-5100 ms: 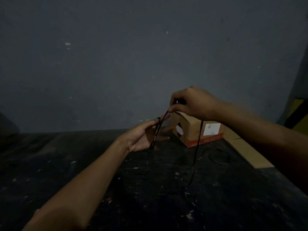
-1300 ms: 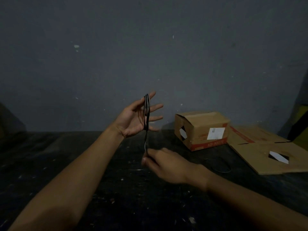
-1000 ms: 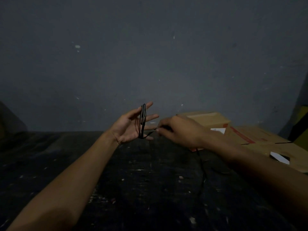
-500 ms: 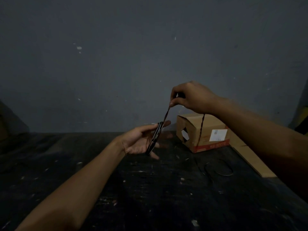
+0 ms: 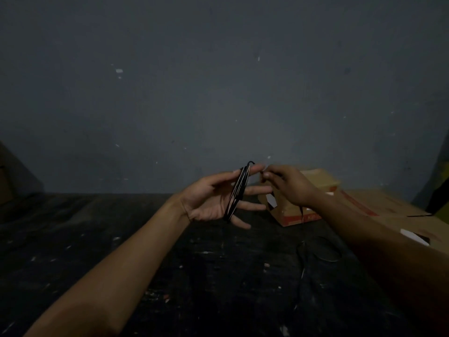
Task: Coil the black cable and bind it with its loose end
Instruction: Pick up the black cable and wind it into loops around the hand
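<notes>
our left hand (image 5: 213, 200) is spread palm up, fingers straight, with the black cable (image 5: 237, 193) looped around them, its long axis running up and slightly right. just right of the loops, our right hand (image 5: 289, 186) pinches the loose run, nearer the coil's top; the slack trails onto the dark table (image 5: 121, 263).

The left hand (image 5: 213, 200) is holding its fingers straight with the black cable (image 5: 237, 190) coiled round them. The right hand (image 5: 290, 187) is pinching the cable's loose run beside the coil, above the dark tabletop (image 5: 145, 251).
</notes>
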Tool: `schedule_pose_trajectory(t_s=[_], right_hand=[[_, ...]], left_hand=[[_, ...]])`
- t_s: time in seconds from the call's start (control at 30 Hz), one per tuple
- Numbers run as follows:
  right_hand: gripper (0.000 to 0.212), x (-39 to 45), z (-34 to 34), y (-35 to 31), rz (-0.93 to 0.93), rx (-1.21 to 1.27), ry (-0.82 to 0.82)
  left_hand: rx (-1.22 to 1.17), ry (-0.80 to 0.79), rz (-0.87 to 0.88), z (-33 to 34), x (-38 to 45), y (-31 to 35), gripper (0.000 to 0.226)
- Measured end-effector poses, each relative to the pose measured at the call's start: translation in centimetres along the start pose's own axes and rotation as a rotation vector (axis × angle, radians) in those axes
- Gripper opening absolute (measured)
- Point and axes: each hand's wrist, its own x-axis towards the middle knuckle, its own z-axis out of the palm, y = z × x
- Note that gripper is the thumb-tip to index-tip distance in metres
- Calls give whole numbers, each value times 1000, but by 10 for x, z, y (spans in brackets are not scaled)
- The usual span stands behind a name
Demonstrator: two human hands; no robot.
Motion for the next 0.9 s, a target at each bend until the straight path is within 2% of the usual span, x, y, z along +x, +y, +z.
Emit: schedule_pose_trajectory(t_s=[0.17,0.27,0.43,0.6,0.77,0.9], right_hand=[[23,-25,45,17,139,302,-78],[21,-36,69,17,198,381,-131],[29,-53,91,3,84,319,-318],[32,-61,91,-24,15,314,-351],[34,-63,76,-55,-79,132,-410],[34,-62,54,-75,-151,17,-389]], left_hand=[[-15,-28,81,9,14,8,50],[-35,3,131,12,20,12,51],[-32,86,183,10,24,20,48],[-24,127,227,2,23,26,46],[-17,328,249,-14,18,29,44],[-21,420,221,-27,9,23,43]])
